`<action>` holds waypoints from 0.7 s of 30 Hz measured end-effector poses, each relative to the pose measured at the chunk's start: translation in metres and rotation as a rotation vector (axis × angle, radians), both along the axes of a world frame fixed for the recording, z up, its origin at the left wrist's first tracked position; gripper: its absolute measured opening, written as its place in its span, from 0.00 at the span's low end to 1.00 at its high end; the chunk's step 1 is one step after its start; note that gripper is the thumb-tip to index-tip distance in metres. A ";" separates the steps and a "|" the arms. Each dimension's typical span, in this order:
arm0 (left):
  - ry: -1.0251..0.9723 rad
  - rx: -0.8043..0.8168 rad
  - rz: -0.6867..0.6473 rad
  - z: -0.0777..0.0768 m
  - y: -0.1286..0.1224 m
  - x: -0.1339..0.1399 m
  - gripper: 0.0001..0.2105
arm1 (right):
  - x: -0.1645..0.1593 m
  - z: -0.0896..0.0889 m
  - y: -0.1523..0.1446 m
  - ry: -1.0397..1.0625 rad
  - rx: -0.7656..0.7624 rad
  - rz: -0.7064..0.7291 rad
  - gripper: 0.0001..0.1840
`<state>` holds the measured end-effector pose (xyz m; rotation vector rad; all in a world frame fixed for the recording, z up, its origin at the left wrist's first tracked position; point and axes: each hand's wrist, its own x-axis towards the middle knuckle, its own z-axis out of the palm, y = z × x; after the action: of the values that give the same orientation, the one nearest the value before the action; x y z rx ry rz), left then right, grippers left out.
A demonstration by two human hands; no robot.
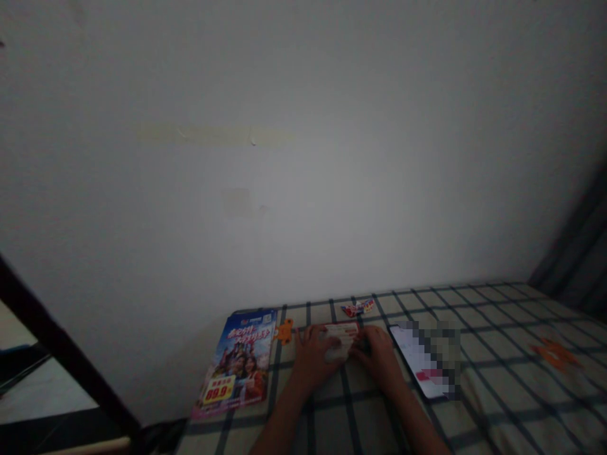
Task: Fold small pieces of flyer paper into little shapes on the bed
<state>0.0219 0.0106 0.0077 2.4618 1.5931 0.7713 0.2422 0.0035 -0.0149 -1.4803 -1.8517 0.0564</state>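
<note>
A small printed paper piece [344, 333], pale with red along its edges, lies on the checked cloth between my hands. My left hand [315, 355] rests over its left side, fingers spread and lying on it. At the right edge, the bent fingers of my right hand [378, 355] are closed on the paper; their tips are partly hidden. Just beyond it sits a crumpled red, white and blue wrapper [358, 308]. A phone [417, 360] with a lit, partly blurred screen lies to the right of my right hand.
Left of my hands lies a colourful printed leaflet [241, 360] marked 89.9. The checked cloth [497, 354] has orange figures on it. A plain wall [332, 189] rises behind. A dark bar [66, 354] slants across the lower left, and a dark curtain [578, 234] hangs at right.
</note>
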 end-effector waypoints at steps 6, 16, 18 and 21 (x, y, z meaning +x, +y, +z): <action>0.013 -0.043 -0.010 0.000 0.003 -0.001 0.14 | 0.000 -0.003 0.002 -0.126 0.178 0.084 0.04; 0.020 -0.015 -0.027 0.001 0.002 -0.004 0.14 | -0.002 -0.005 0.006 -0.167 0.324 0.176 0.10; 0.034 -0.017 -0.022 0.000 0.004 -0.004 0.17 | -0.003 -0.006 0.005 -0.197 0.313 0.174 0.12; 0.049 -0.028 0.000 -0.003 0.006 -0.003 0.21 | -0.005 -0.007 0.002 -0.249 0.285 0.153 0.16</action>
<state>0.0192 0.0165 0.0048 2.4797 1.6086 0.6893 0.2371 0.0054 -0.0222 -1.1894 -2.0697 -0.3189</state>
